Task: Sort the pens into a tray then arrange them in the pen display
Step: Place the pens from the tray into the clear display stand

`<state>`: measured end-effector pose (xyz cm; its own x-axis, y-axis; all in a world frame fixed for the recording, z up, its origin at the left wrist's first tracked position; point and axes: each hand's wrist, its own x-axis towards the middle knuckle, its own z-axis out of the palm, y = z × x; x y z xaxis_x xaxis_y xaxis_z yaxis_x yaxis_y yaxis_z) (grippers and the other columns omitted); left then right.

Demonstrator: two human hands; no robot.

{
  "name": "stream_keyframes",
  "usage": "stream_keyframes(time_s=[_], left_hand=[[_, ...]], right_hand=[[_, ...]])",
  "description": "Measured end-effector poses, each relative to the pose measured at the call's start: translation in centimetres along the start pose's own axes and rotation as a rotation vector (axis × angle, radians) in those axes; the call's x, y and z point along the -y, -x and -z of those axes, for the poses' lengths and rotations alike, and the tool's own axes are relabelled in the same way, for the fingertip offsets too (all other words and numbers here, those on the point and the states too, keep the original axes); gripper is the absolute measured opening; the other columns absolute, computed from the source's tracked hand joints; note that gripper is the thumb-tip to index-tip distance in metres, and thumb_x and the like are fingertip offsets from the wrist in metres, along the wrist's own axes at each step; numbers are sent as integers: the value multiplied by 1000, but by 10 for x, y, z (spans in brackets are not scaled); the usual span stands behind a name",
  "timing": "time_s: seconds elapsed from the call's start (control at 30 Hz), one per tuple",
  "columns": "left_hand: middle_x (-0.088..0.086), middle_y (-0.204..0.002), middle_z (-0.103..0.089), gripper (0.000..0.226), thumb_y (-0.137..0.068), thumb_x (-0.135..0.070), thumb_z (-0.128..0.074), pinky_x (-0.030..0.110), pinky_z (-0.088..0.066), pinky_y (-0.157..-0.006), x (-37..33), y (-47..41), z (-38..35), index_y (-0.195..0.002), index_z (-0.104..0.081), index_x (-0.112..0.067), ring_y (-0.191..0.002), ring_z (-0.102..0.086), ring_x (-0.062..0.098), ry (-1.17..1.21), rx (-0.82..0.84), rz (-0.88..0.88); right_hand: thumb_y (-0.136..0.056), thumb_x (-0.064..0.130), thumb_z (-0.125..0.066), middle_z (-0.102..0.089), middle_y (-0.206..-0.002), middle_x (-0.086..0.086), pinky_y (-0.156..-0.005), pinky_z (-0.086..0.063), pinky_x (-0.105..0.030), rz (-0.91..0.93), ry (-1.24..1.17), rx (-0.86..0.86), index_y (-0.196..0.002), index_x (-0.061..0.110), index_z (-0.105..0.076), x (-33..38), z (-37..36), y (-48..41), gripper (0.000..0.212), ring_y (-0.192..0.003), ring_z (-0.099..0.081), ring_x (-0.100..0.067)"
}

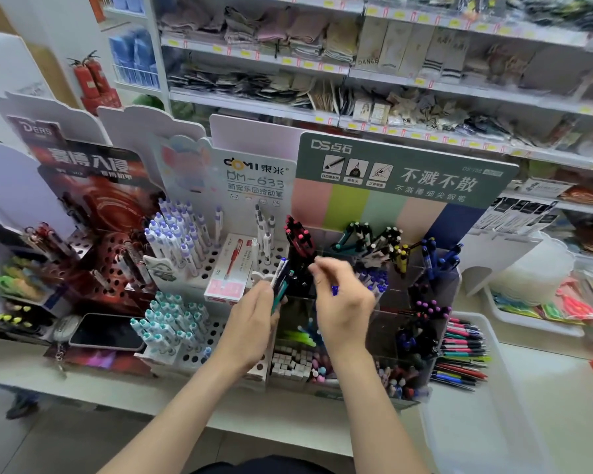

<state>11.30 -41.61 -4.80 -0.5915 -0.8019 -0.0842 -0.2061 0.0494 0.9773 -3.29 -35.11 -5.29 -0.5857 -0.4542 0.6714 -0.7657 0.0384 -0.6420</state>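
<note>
left hand grips a loose pen bundle; right hand pinches a blue pen over the display's middle compartments; one could slip out.

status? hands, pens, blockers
Left hand gripping a bunch of pens. Right hand pinching a blue pen over the clear display. Tray holds more pens. Nothing blocking.

Left hand gripping, right hand pinching
</note>
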Motion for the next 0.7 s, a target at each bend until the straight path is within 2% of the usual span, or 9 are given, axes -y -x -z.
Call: stream_keyframes(time_s=[0.07,0.17,0.3,0.37,0.47,0.53,0.57,0.63,0.7], left_hand=[[-19,-63,-52,38,-115,-27,-32,19,-38,-51,-1,1,0,-85,-55,-29,-56,-44,2,7,6,-5],[-15,-69,-50,33,-114,-25,-36,18,-40,-54,1,2,2,-87,-53,-18,-63,-44,7,23,22,-15],[-1,-74,-46,33,-115,-23,-38,23,-37,-58,-4,4,2,-91,-49,-4,-65,-42,12,-9,53,-66],[0,-73,-45,34,-115,-26,-39,30,-37,-59,-5,4,2,-87,-48,-8,-65,-42,14,-31,44,-97],[-3,-71,-49,36,-114,-33,-39,44,-43,-66,1,4,4,-81,-50,-25,-68,-49,21,-74,-22,-71],[-5,-67,-48,34,-113,-33,-39,46,-41,-63,7,4,6,-82,-51,-26,-64,-47,21,-67,-68,-36],[-7,-65,-48,33,-113,-31,-39,45,-38,-61,8,4,7,-83,-52,-24,-62,-45,18,-65,-82,-27],[-7,-66,-50,29,-112,-29,-41,44,-38,-60,9,3,7,-87,-53,-22,-61,-45,16,-60,-97,-12],[-5,-69,-54,24,-112,-28,-42,43,-41,-60,8,3,6,-93,-56,-22,-64,-49,15,-47,-101,-2]], right_hand=[[-97,14,-78,-77,-105,2,-81,-57,-41,50,111,131,-110,11,-80,-5,-7,12,13,-95,-65,-18],[-106,33,-65,-76,-111,10,-88,-46,-36,43,183,170,-107,21,-80,1,-6,11,20,-100,-58,-19],[-100,45,-71,-76,-107,20,-88,-49,-19,-293,-87,301,-116,28,-80,22,-2,1,25,-103,-65,-4],[-100,37,-73,-78,-101,16,-88,-56,-26,-441,-232,238,-114,27,-80,30,-2,-4,18,-98,-71,-5],[-110,22,-58,-80,-97,3,-83,-56,-26,-549,-425,-121,-120,17,-67,40,7,-17,14,-93,-74,-9],[-113,18,-51,-78,-101,0,-83,-53,-19,-458,-381,-301,-125,10,-60,45,17,-25,17,-97,-73,-9],[-113,17,-50,-78,-103,-1,-83,-52,-16,-382,-325,-317,-127,7,-58,45,19,-26,19,-98,-73,-7],[-112,15,-54,-76,-103,-1,-78,-52,-15,-231,-199,-224,-128,6,-57,36,16,-20,19,-94,-72,-3],[-111,16,-57,-74,-102,-1,-75,-57,-28,-142,-106,-19,-128,12,-54,20,4,-5,18,-89,-71,-10]])
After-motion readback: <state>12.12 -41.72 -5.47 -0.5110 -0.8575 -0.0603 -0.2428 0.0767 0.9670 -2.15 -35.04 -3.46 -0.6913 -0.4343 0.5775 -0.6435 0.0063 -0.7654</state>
